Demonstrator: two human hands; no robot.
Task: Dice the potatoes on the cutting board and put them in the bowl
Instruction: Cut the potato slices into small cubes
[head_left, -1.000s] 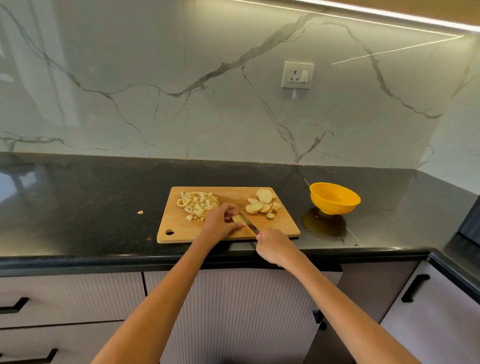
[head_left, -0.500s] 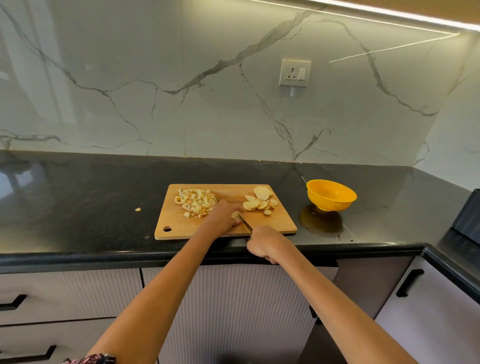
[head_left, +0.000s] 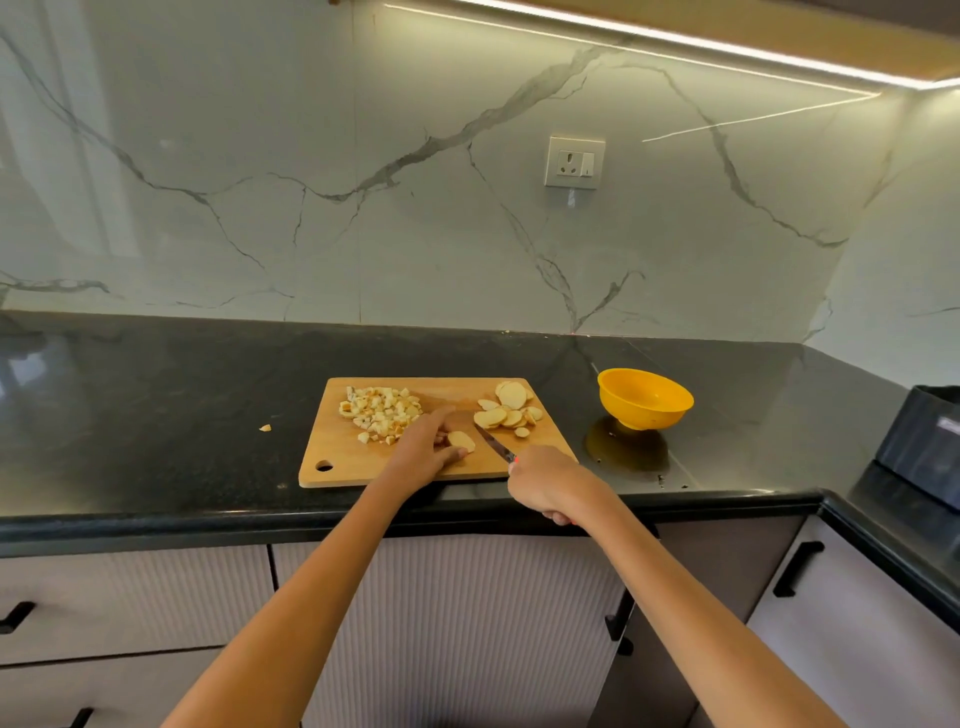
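Head view | left hand (head_left: 423, 451) pins potato slice (head_left: 461, 440) between thumb and fingers on cutting board (head_left: 332, 447) | right hand (head_left: 545, 480) grips knife (head_left: 493, 444), blade just right of slice, angled away-left | bowl (head_left: 644, 400) farther right, nearer right hand.

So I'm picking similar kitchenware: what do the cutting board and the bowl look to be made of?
The cutting board looks like wood or bamboo: matte tan, faint grain, a hanging hole at one corner. The bowl looks like plastic: uniform bright yellow with a smooth, slightly glossy wall, though glazed or enamelled ware cannot be ruled out.
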